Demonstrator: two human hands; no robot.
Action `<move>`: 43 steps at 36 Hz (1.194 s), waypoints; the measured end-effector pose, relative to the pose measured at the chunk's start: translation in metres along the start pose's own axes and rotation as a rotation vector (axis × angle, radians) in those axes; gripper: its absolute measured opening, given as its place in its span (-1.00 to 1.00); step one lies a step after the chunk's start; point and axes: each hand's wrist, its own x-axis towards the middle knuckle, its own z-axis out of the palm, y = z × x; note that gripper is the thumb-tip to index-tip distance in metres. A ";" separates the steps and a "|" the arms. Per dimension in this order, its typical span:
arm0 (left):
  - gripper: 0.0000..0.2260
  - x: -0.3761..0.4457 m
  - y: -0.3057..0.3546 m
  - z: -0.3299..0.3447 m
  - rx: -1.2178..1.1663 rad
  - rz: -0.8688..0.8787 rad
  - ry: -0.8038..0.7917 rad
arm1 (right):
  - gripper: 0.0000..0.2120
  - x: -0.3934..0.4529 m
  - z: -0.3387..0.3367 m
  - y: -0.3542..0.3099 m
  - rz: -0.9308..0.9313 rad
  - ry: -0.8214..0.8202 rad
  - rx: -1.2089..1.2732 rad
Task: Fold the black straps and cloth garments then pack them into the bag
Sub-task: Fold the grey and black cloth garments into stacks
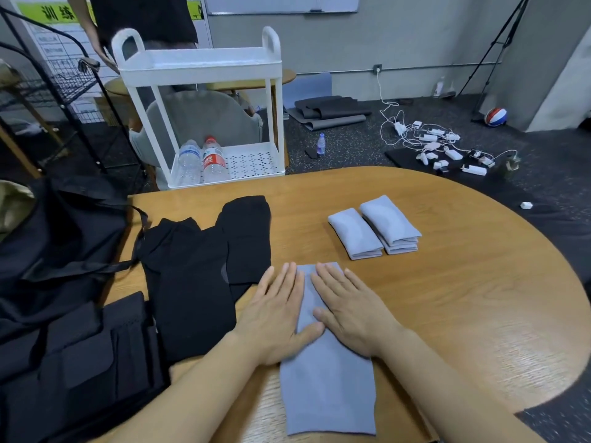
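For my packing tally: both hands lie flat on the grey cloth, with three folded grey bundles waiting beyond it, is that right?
Not quite: the head view shows two folded grey bundles, not three. The left hand and right hand do lie flat on the grey cloth.

Left hand (277, 311) and right hand (347, 310) lie flat, fingers straight, side by side.

Both hands lie flat, fingers straight, on a grey-blue cloth (326, 388) on the wooden counter (463, 298): left hand (278, 314), right hand (348, 305). Two folded grey-blue cloths (374, 231) sit beyond; black garments (204, 266) and a black bag (60, 238) lie left.
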 end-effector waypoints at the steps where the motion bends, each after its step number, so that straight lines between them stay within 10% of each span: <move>1: -0.14 0.000 -0.002 0.000 0.008 -0.001 -0.003 | -0.15 0.000 0.002 0.002 0.019 0.004 0.038; 15: 0.00 -0.004 0.005 0.000 0.068 -0.133 0.039 | -0.09 0.002 0.018 0.009 0.208 0.079 0.121; 32: -0.35 -0.038 0.016 -0.009 -0.092 -0.256 0.305 | 0.10 -0.049 -0.007 -0.006 0.302 0.180 0.226; 39: -0.41 -0.070 0.064 0.019 -0.190 -0.191 0.128 | -0.31 -0.077 0.017 -0.050 0.236 0.159 0.125; 43: -0.34 -0.079 0.060 0.020 -0.113 -0.189 0.143 | -0.07 -0.085 0.028 -0.048 0.199 0.075 0.158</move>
